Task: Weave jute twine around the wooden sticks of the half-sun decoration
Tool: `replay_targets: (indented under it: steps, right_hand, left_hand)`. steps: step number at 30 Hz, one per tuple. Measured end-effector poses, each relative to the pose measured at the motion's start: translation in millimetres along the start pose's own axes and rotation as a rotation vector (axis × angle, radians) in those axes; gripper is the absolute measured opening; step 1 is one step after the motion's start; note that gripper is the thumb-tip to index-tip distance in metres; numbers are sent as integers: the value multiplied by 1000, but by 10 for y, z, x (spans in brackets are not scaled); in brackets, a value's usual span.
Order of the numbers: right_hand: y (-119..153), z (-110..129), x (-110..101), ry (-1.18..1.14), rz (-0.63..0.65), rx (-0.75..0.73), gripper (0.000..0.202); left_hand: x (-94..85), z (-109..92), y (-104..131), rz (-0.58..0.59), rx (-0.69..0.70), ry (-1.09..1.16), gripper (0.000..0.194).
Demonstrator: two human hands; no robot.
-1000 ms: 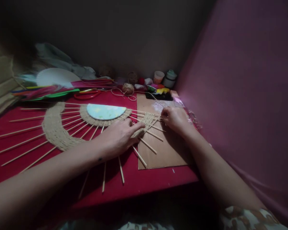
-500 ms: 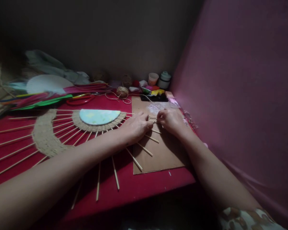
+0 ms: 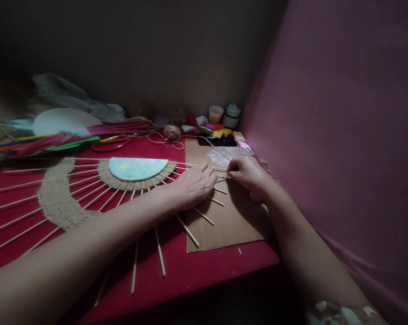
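A half-round frame of thin wooden sticks [image 3: 160,253] fans out from a pale blue, yellow-spotted half disc [image 3: 138,168]. Woven twine borders the disc, and a wider woven twine band [image 3: 56,194] curves across the sticks at left. Over the right-hand sticks lies my left hand [image 3: 197,184], its fingers stretched and pressing down; what is under the palm is hidden. Just right of it, my right hand [image 3: 244,174] pinches twine [image 3: 219,151] close to the stick tips. That strand runs back towards a twine ball [image 3: 171,132].
A cardboard sheet [image 3: 224,230] lies under the right-hand sticks on the red table cover [image 3: 210,271]. Along the back are a cup [image 3: 216,113], a lidded jar [image 3: 231,115], a dark phone-like slab [image 3: 217,141], red-handled scissors [image 3: 110,146] and coloured strips [image 3: 64,142]. Pink cloth [image 3: 332,113] hangs at right.
My right hand has moved slightly right, away from the left, drawing the twine along. My left hand's fingers have flattened over the sticks. The view has shifted a little.
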State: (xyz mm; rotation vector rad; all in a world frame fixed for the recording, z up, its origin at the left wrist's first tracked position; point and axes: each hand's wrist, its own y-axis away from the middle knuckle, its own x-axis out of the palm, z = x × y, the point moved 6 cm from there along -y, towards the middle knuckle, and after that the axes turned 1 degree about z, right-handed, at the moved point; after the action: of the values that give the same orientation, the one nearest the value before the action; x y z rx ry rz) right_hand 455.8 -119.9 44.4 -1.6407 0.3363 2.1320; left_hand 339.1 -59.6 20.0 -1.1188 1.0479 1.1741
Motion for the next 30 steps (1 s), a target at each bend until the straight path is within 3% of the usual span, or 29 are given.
replay_targets:
  steps: [6,14,22,25,30]
  right_hand:
    - [87,-95,42,36,104,64,14]
    - [-53,-133,44,160,27,45,18]
    - [-135,-25,-18,159,-183,-65,23]
    - [-253,39,-1,96,-142,-63,21]
    - [-415,-36,110,-323,66,62,8]
  left_hand:
    - [-50,37,26,-20,-25,55,28]
    - [-92,10,87,-26,3,7,26]
    - [-54,-9,79,-15,20,-53,29]
    - [-70,-6,91,-7,-2,-55,29]
    - [-218,2,133,-40,-37,-18,28]
